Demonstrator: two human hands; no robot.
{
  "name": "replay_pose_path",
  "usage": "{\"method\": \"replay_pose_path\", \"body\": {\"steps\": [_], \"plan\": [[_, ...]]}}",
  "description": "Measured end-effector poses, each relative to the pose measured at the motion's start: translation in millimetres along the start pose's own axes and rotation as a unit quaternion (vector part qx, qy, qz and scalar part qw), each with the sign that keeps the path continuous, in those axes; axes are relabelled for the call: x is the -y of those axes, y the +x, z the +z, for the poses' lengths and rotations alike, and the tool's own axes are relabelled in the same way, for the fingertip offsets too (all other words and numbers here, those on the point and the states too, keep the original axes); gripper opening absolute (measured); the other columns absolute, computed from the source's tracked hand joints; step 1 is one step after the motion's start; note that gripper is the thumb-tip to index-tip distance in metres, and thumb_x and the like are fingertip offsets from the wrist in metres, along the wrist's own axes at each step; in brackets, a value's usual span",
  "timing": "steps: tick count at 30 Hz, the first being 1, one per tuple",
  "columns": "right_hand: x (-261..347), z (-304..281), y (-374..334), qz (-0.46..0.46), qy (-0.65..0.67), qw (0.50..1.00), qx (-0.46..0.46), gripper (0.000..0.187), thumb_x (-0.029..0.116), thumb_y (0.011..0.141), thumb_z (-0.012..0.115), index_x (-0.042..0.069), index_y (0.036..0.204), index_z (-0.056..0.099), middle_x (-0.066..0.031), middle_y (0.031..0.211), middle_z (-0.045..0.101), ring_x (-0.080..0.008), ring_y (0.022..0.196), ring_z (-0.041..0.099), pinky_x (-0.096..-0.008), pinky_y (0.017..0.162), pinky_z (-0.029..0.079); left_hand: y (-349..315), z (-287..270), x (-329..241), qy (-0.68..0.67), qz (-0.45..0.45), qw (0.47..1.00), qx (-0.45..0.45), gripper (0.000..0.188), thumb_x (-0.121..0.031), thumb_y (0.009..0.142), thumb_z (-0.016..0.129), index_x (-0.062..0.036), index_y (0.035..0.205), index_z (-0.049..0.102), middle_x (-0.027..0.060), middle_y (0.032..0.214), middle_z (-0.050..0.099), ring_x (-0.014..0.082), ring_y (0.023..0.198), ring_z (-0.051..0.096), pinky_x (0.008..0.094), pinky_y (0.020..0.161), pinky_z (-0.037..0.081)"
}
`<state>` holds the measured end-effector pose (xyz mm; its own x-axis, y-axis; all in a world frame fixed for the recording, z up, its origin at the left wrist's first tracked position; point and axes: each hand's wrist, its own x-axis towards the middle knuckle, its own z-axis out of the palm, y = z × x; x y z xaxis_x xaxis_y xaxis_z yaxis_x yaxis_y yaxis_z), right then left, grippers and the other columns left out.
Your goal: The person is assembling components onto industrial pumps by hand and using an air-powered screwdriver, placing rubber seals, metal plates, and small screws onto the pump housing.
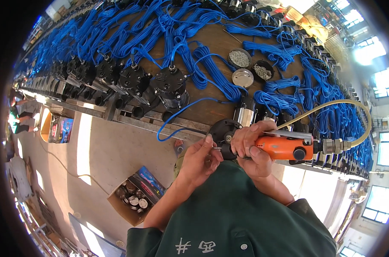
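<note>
My right hand [255,147] is wrapped round an orange air screwdriver [284,147] with a silver lever along its side. The tool lies sideways, its nose toward my left hand. Thumb and fingers of my left hand [201,160] are pinched together at the short metal bit; whatever is between them is too small to make out. Just beyond both hands, a pump with a black end cap [223,129] and a shiny steel body [245,110] lies at the bench edge. A blue cable [171,118] loops from it to the left. My right hand hides part of the cap.
Upright black-topped pumps [171,83] line the bench edge, with coiled blue cables [218,75] behind. Bowls of small metal parts [239,58] and a round metal lid [242,78] sit on the bench. A yellowish air hose [368,115] arcs right. A carton of metal parts [132,201] stands on the floor.
</note>
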<state>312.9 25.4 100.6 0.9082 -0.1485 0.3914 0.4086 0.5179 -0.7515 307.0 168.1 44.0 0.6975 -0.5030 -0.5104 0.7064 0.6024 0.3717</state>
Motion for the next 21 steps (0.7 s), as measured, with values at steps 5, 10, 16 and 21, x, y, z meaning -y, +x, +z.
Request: {"method": "replay_pose_path", "body": {"steps": [5, 10, 16, 21], "plan": [[1, -8, -2, -0.026, -0.048, 0.999, -0.004, 0.033, 0.015, 0.079, 0.054, 0.003, 0.108, 0.042, -0.0015, 0.065, 0.043, -0.0131, 0.055, 0.046, -0.03, 0.054, 0.043, 7, 7, -1, 0.0, -0.01, 1.0, 0.001, 0.03, -0.034, 0.098, 0.053, -0.0047, 0.091, 0.054, 0.0111, 0.064, 0.062, 0.0154, 0.043, 0.05, 0.0215, 0.033, 0.03], [6, -7, 6, -0.049, -0.06, 0.997, -0.019, 0.032, 0.015, 0.08, 0.054, 0.004, 0.108, 0.042, -0.0009, 0.065, 0.042, -0.0132, 0.054, 0.046, -0.0298, 0.055, 0.043, 15, 17, -4, -0.001, -0.015, 1.0, 0.001, 0.03, -0.034, 0.097, 0.053, -0.005, 0.091, 0.054, 0.0109, 0.064, 0.062, 0.0153, 0.043, 0.05, 0.0217, 0.034, 0.031], [9, -15, 9, -0.045, -0.047, 0.998, -0.006, 0.032, 0.013, 0.08, 0.059, 0.003, 0.105, 0.042, -0.0028, 0.067, 0.045, -0.0144, 0.056, 0.047, -0.0305, 0.057, 0.043, 22, 25, -10, 0.032, -0.031, 0.999, 0.005, 0.029, -0.034, 0.097, 0.054, -0.0058, 0.089, 0.054, 0.0094, 0.06, 0.059, 0.0138, 0.039, 0.047, 0.0218, 0.033, 0.03], [5, -23, 22, -0.052, -0.061, 0.997, -0.004, 0.036, 0.015, 0.081, 0.063, 0.002, 0.107, 0.042, -0.0027, 0.065, 0.045, -0.0142, 0.055, 0.048, -0.0298, 0.055, 0.042, 46, 25, -24, 0.135, -0.041, 0.989, 0.04, 0.03, -0.033, 0.096, 0.057, -0.0072, 0.082, 0.053, 0.0059, 0.053, 0.054, 0.0111, 0.033, 0.039, 0.0231, 0.031, 0.025]]}}
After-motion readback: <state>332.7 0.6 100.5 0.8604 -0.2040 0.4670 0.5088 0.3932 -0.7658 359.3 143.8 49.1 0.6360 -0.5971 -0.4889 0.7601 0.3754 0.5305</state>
